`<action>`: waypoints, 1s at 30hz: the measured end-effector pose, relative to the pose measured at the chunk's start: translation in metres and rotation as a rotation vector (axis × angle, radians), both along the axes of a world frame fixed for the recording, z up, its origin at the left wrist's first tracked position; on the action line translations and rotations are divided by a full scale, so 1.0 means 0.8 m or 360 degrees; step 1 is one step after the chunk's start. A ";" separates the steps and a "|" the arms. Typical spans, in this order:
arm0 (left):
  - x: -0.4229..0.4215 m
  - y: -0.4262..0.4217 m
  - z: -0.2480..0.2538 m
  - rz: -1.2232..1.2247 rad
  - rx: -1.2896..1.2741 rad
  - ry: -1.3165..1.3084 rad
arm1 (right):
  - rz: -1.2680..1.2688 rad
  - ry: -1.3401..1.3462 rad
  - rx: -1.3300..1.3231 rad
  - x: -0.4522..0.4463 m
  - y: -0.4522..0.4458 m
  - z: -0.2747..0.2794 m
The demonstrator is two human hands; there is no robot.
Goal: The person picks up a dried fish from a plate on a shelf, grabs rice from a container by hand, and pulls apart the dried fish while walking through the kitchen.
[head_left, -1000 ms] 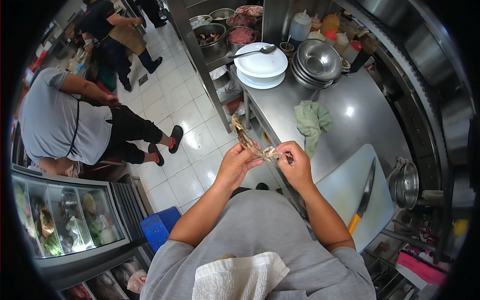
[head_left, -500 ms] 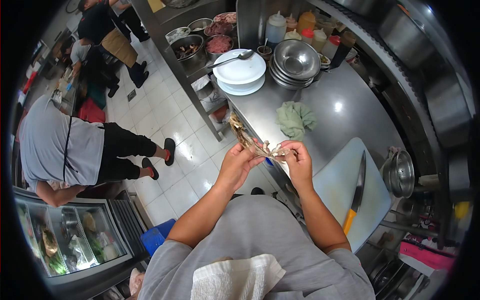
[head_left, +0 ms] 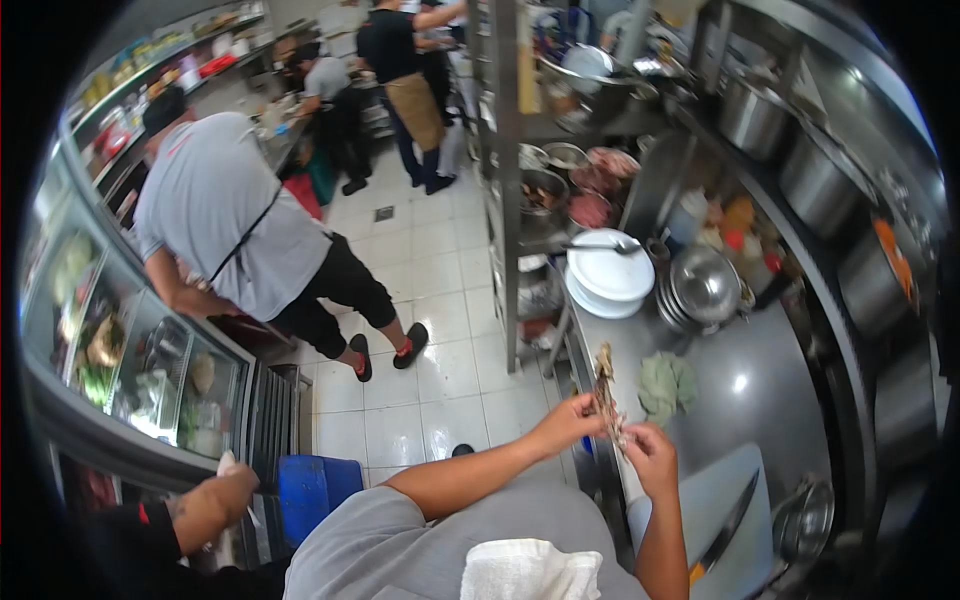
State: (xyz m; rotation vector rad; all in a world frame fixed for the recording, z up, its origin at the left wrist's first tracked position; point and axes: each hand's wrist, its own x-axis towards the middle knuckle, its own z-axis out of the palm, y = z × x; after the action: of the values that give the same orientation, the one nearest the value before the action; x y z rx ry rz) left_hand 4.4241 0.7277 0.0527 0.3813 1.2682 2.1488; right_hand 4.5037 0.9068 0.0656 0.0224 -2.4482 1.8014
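Observation:
A thin, stringy brown-and-cream bundle [head_left: 604, 382] is held upright between my two hands over the front edge of the steel counter [head_left: 752, 405]; its exact kind I cannot make out. My left hand [head_left: 572, 422] pinches it around the middle. Fingers of my right hand [head_left: 650, 458] are closed on its paler, frayed lower end. Just beyond my hands lies a crumpled green cloth [head_left: 665, 388]. To the right of my right arm, a knife with a yellow handle [head_left: 726, 525] rests on a white cutting board [head_left: 745, 480].
White plates [head_left: 612, 268] with a spoon on top and stacked metal bowls [head_left: 706, 284] stand farther back. At left, a person in a grey shirt [head_left: 225, 190] is beside a glass-door fridge [head_left: 130, 350]. Another person's arm [head_left: 215, 510] reaches in above a blue bin [head_left: 318, 488].
My view has swung left, so the counter appears farther right and lower. The bundle now points more upright. Another person's arm has come in at lower left.

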 end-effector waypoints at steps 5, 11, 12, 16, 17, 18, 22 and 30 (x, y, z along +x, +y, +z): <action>-0.004 -0.008 -0.010 0.0053 -0.0021 -0.0067 | -0.0040 0.0153 0.0269 -0.010 -0.012 0.010; 0.003 -0.019 0.004 0.0287 0.0151 -0.0370 | -0.0084 -0.0058 -0.0055 -0.019 -0.030 0.009; 0.001 -0.021 0.003 0.0287 0.0153 -0.0368 | -0.0076 -0.0127 -0.0153 -0.019 -0.033 0.009; -0.001 -0.023 -0.004 0.0241 0.0313 -0.0450 | -0.0096 -0.0211 -0.0338 -0.020 -0.034 0.001; -0.002 -0.023 -0.005 0.0226 0.0341 -0.0464 | -0.0096 -0.0211 -0.0337 -0.019 -0.034 0.000; -0.001 -0.022 -0.005 0.0226 0.0343 -0.0465 | -0.0152 -0.0229 -0.0391 -0.018 -0.035 -0.001; -0.011 -0.023 -0.016 0.0303 0.0389 -0.0457 | -0.0467 -0.0092 -0.0012 -0.013 -0.030 -0.013; -0.032 -0.074 -0.002 0.0433 -0.0135 0.0029 | -0.0610 0.0130 0.0079 -0.005 0.056 -0.036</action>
State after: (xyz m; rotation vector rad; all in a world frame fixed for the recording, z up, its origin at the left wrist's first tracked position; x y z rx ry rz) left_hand 4.3985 0.6687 0.0514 0.2019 1.4885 2.3083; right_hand 4.4997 0.9517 0.0368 -0.3376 -2.2497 1.5429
